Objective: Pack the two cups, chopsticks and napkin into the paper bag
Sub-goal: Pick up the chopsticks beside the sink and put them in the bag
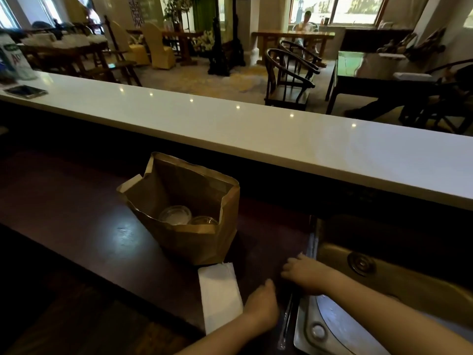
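Observation:
A brown paper bag (204,242) stands open on the dark wooden counter. Two clear cups with lids sit side by side at its bottom, one (175,215) to the left and one (204,221) to the right. A white folded napkin (220,295) lies flat just in front of the bag. Wrapped chopsticks (287,319) lie along the counter's right edge beside the sink. My left hand (262,303) rests between the napkin and the chopsticks, fingers curled. My right hand (305,274) is over the far end of the chopsticks, fingers bent down onto them; whether it grips them is unclear.
A steel sink (384,290) lies immediately right of the hands. A long white bar top (256,129) runs behind the bag, with a phone (25,91) at its far left. Beyond it are dark chairs, tables and a seated person.

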`<state>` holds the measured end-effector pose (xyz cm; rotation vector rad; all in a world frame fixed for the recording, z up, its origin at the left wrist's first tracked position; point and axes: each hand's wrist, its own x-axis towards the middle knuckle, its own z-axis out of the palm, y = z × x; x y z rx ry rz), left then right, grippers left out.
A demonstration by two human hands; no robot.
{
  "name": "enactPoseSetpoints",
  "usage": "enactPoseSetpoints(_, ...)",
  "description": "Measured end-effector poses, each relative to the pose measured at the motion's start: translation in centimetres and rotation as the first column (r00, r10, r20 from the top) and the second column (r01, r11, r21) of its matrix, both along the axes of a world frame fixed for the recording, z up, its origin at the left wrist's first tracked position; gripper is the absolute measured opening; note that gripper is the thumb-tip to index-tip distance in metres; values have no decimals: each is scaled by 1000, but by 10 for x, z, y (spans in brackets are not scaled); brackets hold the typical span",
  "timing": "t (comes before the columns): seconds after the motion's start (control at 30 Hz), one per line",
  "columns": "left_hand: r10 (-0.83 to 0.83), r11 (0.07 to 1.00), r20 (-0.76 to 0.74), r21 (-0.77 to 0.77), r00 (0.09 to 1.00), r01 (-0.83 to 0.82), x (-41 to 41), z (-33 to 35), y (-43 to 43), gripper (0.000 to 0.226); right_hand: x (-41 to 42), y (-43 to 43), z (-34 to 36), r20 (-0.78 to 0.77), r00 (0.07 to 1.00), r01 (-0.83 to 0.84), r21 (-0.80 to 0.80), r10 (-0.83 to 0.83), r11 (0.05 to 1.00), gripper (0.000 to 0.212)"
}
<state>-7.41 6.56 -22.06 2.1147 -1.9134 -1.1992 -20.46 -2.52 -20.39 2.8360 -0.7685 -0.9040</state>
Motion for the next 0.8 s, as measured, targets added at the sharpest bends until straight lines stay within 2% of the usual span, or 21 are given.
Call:
enactPoseSetpoints(0.2,32,999,-13,16,999,-32,-15,-6,12,31,10,1,-9,-45,992,-120,8,120,993,34)
enactPoseSetpoints(0.37,104,994,7,-33,995,-104,-14,-7,3,32,17,-9,0,69,995,-66,-25,68,997,34)
enactPoseSetpoints(0.47,101,993,8,-69,995,-100,-12,-10,3,41,16,-7,1,3,999,-54,0,54,999,37)
enactPoseSetpoints(0.57,44,996,81,-83,996,-37,-22,-14,7,52,10,-2,6,-52,998,-25,54,27,998,50)
enactPoseSetpoints(0.7,11,998,129,-56,992,-4,-37,-18,9,46,5,2,6,-175,984,-5,70,18,998,55)
enactPoseSetpoints(0.8,21,999,120,-48,993,-15,-43,-20,10,41,2,0,9,-194,981,10,93,8,996,58)
